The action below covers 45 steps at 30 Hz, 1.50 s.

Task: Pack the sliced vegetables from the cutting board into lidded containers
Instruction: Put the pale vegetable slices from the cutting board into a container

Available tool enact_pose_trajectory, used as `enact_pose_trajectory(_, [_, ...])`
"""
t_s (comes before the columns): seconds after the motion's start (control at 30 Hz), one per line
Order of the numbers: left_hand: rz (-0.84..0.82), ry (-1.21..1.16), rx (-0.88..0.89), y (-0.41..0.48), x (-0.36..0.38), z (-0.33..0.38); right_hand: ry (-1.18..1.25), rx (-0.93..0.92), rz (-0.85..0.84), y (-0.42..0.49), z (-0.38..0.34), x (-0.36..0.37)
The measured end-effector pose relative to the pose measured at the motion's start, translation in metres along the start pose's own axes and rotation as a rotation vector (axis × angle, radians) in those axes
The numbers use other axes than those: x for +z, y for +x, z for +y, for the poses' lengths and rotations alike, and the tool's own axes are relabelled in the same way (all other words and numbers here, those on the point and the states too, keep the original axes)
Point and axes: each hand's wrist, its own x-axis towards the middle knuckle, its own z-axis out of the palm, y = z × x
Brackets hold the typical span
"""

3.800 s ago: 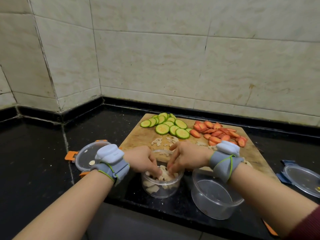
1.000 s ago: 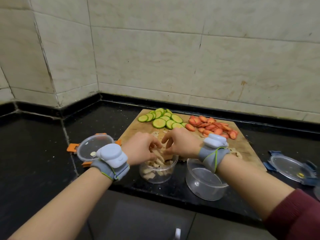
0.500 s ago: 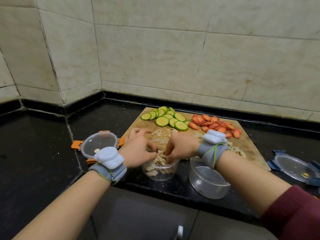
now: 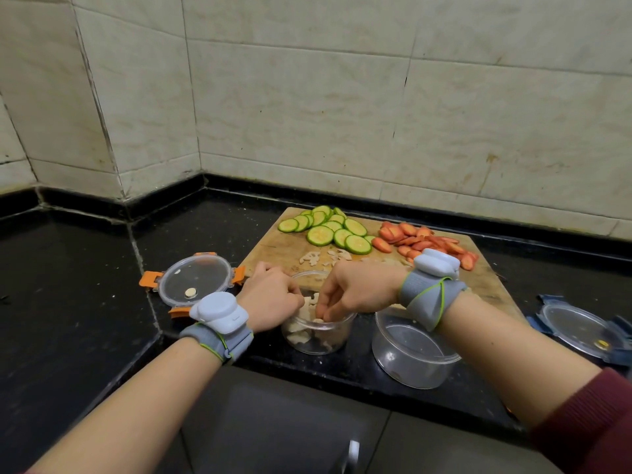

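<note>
A small clear container (image 4: 318, 338) stands at the counter's front edge, part-filled with pale mushroom slices. Both hands reach into its mouth: my left hand (image 4: 270, 297) from the left, my right hand (image 4: 355, 290) from the right, fingertips curled down on pale mushroom pieces inside. Behind them lies the wooden cutting board (image 4: 273, 249) with green zucchini slices (image 4: 328, 230), orange carrot slices (image 4: 420, 242) and a few loose mushroom slices (image 4: 325, 256). A larger clear container (image 4: 410, 354) stands to the right, with nothing in it.
An orange-clipped lid (image 4: 195, 283) lies left of the board on the black counter (image 4: 68, 302). A blue-clipped lid (image 4: 584, 328) lies at the far right. Tiled walls meet in a corner behind. The counter's front edge runs just below the containers.
Both hands have come down from above the small container into its mouth with mushroom pieces. The pile of loose mushroom slices on the board is smaller than 3.8 s ago.
</note>
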Motion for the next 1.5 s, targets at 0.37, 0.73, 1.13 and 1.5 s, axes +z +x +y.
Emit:
enact_pose_trajectory(0.37, [0.022,-0.108,0.016,-0.003,0.000,0.002,-0.295,0.070,0.278,0.017,0.012,0.019])
enact_pose_trajectory(0.73, [-0.081,-0.153,-0.059,-0.001,-0.006,0.008,-0.130,0.002,0.148,0.019,0.014,0.017])
enact_pose_trajectory(1.13, [0.251,-0.009,0.115,0.031,-0.010,0.053,0.244,0.183,0.521,-0.030,0.091,-0.050])
enact_pose_trajectory(1.5, [-0.064,0.100,0.326,0.089,0.038,0.139,-0.081,0.546,0.296,-0.076,0.174,-0.047])
